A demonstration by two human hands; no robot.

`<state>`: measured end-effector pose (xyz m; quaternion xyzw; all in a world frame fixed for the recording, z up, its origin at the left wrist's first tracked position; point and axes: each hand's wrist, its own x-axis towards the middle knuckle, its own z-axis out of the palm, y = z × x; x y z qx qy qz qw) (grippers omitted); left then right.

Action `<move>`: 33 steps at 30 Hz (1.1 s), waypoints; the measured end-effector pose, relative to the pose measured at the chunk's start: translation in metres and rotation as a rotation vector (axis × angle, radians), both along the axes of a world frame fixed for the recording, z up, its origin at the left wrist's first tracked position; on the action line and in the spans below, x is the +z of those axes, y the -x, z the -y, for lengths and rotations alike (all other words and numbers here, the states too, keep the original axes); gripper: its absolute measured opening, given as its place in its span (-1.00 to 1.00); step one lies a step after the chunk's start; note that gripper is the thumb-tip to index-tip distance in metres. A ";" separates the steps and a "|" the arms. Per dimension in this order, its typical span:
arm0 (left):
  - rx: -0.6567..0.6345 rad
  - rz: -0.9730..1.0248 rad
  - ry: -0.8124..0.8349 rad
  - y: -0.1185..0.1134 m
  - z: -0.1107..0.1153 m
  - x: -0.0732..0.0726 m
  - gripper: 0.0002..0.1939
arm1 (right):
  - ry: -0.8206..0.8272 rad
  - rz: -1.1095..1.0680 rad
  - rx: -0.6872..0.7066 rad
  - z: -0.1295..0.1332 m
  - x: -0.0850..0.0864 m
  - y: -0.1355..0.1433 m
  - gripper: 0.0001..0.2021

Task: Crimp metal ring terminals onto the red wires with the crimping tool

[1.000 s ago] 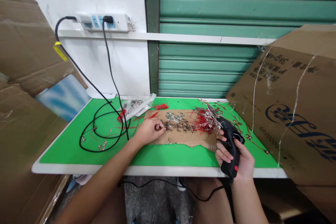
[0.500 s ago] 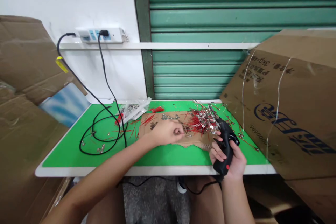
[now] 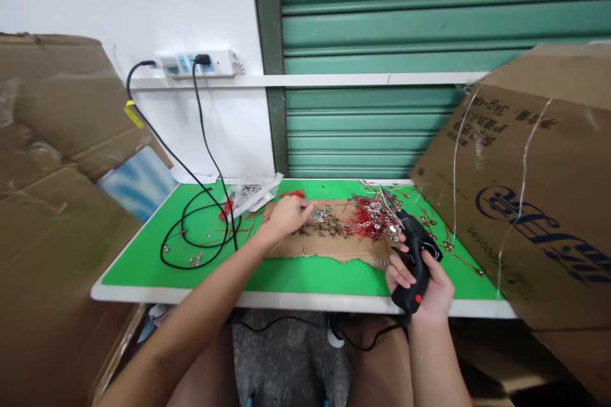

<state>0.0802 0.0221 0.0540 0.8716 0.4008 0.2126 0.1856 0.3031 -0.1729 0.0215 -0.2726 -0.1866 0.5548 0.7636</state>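
My right hand [image 3: 422, 280] is wrapped round the grip of a black soldering gun [image 3: 414, 251], whose tip points up and away over the table. The gun's tip is beside a heap of red wires with silvery metal ends [image 3: 375, 216]. My left hand [image 3: 289, 215] is over the left part of a cardboard sheet [image 3: 305, 249], fingers curled together at the edge of a small pile of shiny metal pieces [image 3: 322, 213]. Whatever its fingertips may pinch is too small to make out. Dark specks [image 3: 329, 229] are scattered on the cardboard.
A clear plastic bag [image 3: 255, 194] of metal pieces lies at the back of the green tabletop [image 3: 305, 276]. Black cable [image 3: 167, 262] loops on the left, running up to a power strip [image 3: 210, 63]. Large cardboard boxes [image 3: 525, 172] flank both sides.
My left hand has moved left and away from me, from the middle of the cardboard to the metal pieces. My right hand keeps the soldering gun in about the same place. The view has shifted slightly.
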 end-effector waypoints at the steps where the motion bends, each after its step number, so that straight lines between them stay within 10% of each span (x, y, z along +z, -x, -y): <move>1: -0.010 -0.001 -0.018 0.008 -0.004 0.000 -0.67 | 0.005 -0.001 0.000 0.000 0.000 0.000 -0.69; 33: 0.018 -0.342 -0.121 -0.026 -0.008 -0.008 -0.70 | 0.046 -0.056 0.034 -0.004 0.004 0.003 -0.68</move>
